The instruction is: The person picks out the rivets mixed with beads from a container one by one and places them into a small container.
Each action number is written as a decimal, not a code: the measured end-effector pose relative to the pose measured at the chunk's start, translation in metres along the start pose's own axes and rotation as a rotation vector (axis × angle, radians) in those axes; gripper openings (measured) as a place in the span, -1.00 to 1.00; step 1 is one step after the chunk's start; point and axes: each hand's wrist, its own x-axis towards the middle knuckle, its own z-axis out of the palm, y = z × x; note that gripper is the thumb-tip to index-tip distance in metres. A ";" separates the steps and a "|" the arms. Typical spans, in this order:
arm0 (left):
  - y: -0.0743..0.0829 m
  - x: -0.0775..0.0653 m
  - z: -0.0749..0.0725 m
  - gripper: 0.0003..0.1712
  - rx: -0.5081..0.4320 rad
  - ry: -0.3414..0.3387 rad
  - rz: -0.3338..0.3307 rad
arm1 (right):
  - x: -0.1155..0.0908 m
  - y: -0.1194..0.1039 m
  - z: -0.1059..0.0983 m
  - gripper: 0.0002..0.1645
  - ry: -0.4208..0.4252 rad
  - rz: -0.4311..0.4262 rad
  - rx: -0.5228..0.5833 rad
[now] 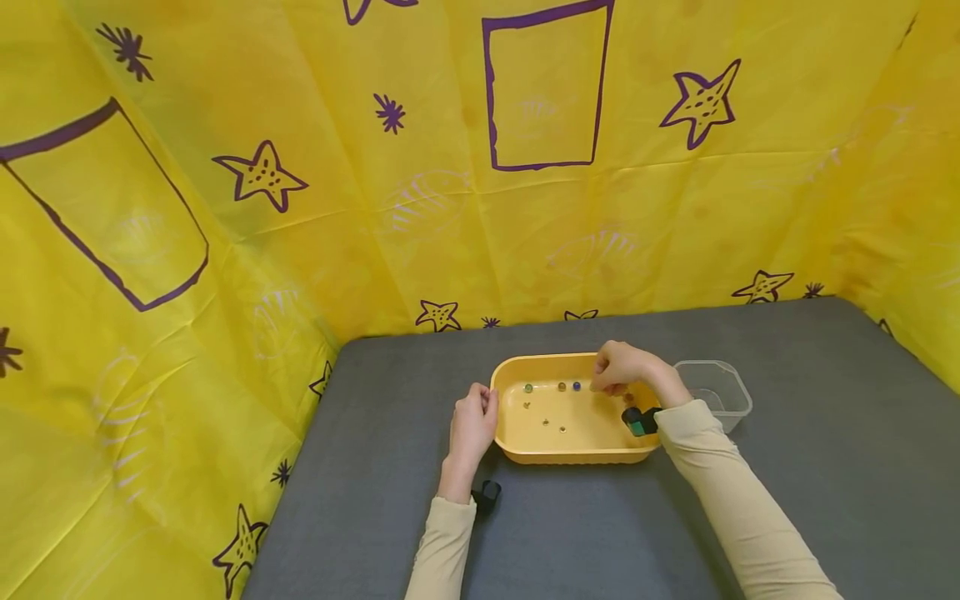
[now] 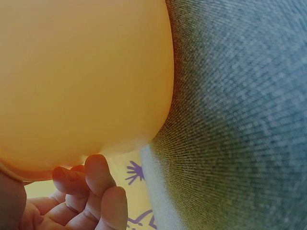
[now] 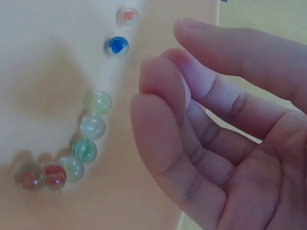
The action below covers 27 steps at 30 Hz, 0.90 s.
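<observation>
My left hand (image 1: pixel 472 421) grips the left end of a yellow plastic tub (image 1: pixel 577 456) by its rim. In the left wrist view its curled fingers (image 2: pixel 98 175) lie against the outside of the tub wall. Over the right part of the tub is my right hand (image 1: pixel 626 367), fingers loosely bent and thumb apart, with nothing visible between them. Close by it in the right wrist view are a blue marble (image 3: pixel 117 45), an orange-red marble (image 3: pixel 128 16), a green-striped marble (image 3: pixel 84 150), a red marble (image 3: pixel 55 177) and several pale ones, along the tub's inside edge.
A clear plastic container (image 1: pixel 720 392) stands right of the tub, partly behind my right forearm. A green marble (image 1: pixel 528 388) sits near the tub's far left side. Grey cloth (image 1: pixel 375 467) covers the table, and a yellow patterned curtain (image 1: pixel 420 208) hangs behind and beside it.
</observation>
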 end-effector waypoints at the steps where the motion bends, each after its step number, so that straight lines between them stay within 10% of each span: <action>1: 0.001 0.000 0.000 -0.81 0.001 -0.001 -0.003 | 0.001 0.000 0.001 -0.75 -0.002 -0.013 -0.006; 27: 0.003 0.000 -0.001 -0.81 0.009 0.001 -0.022 | 0.022 -0.008 0.028 -0.88 -0.108 -0.089 0.003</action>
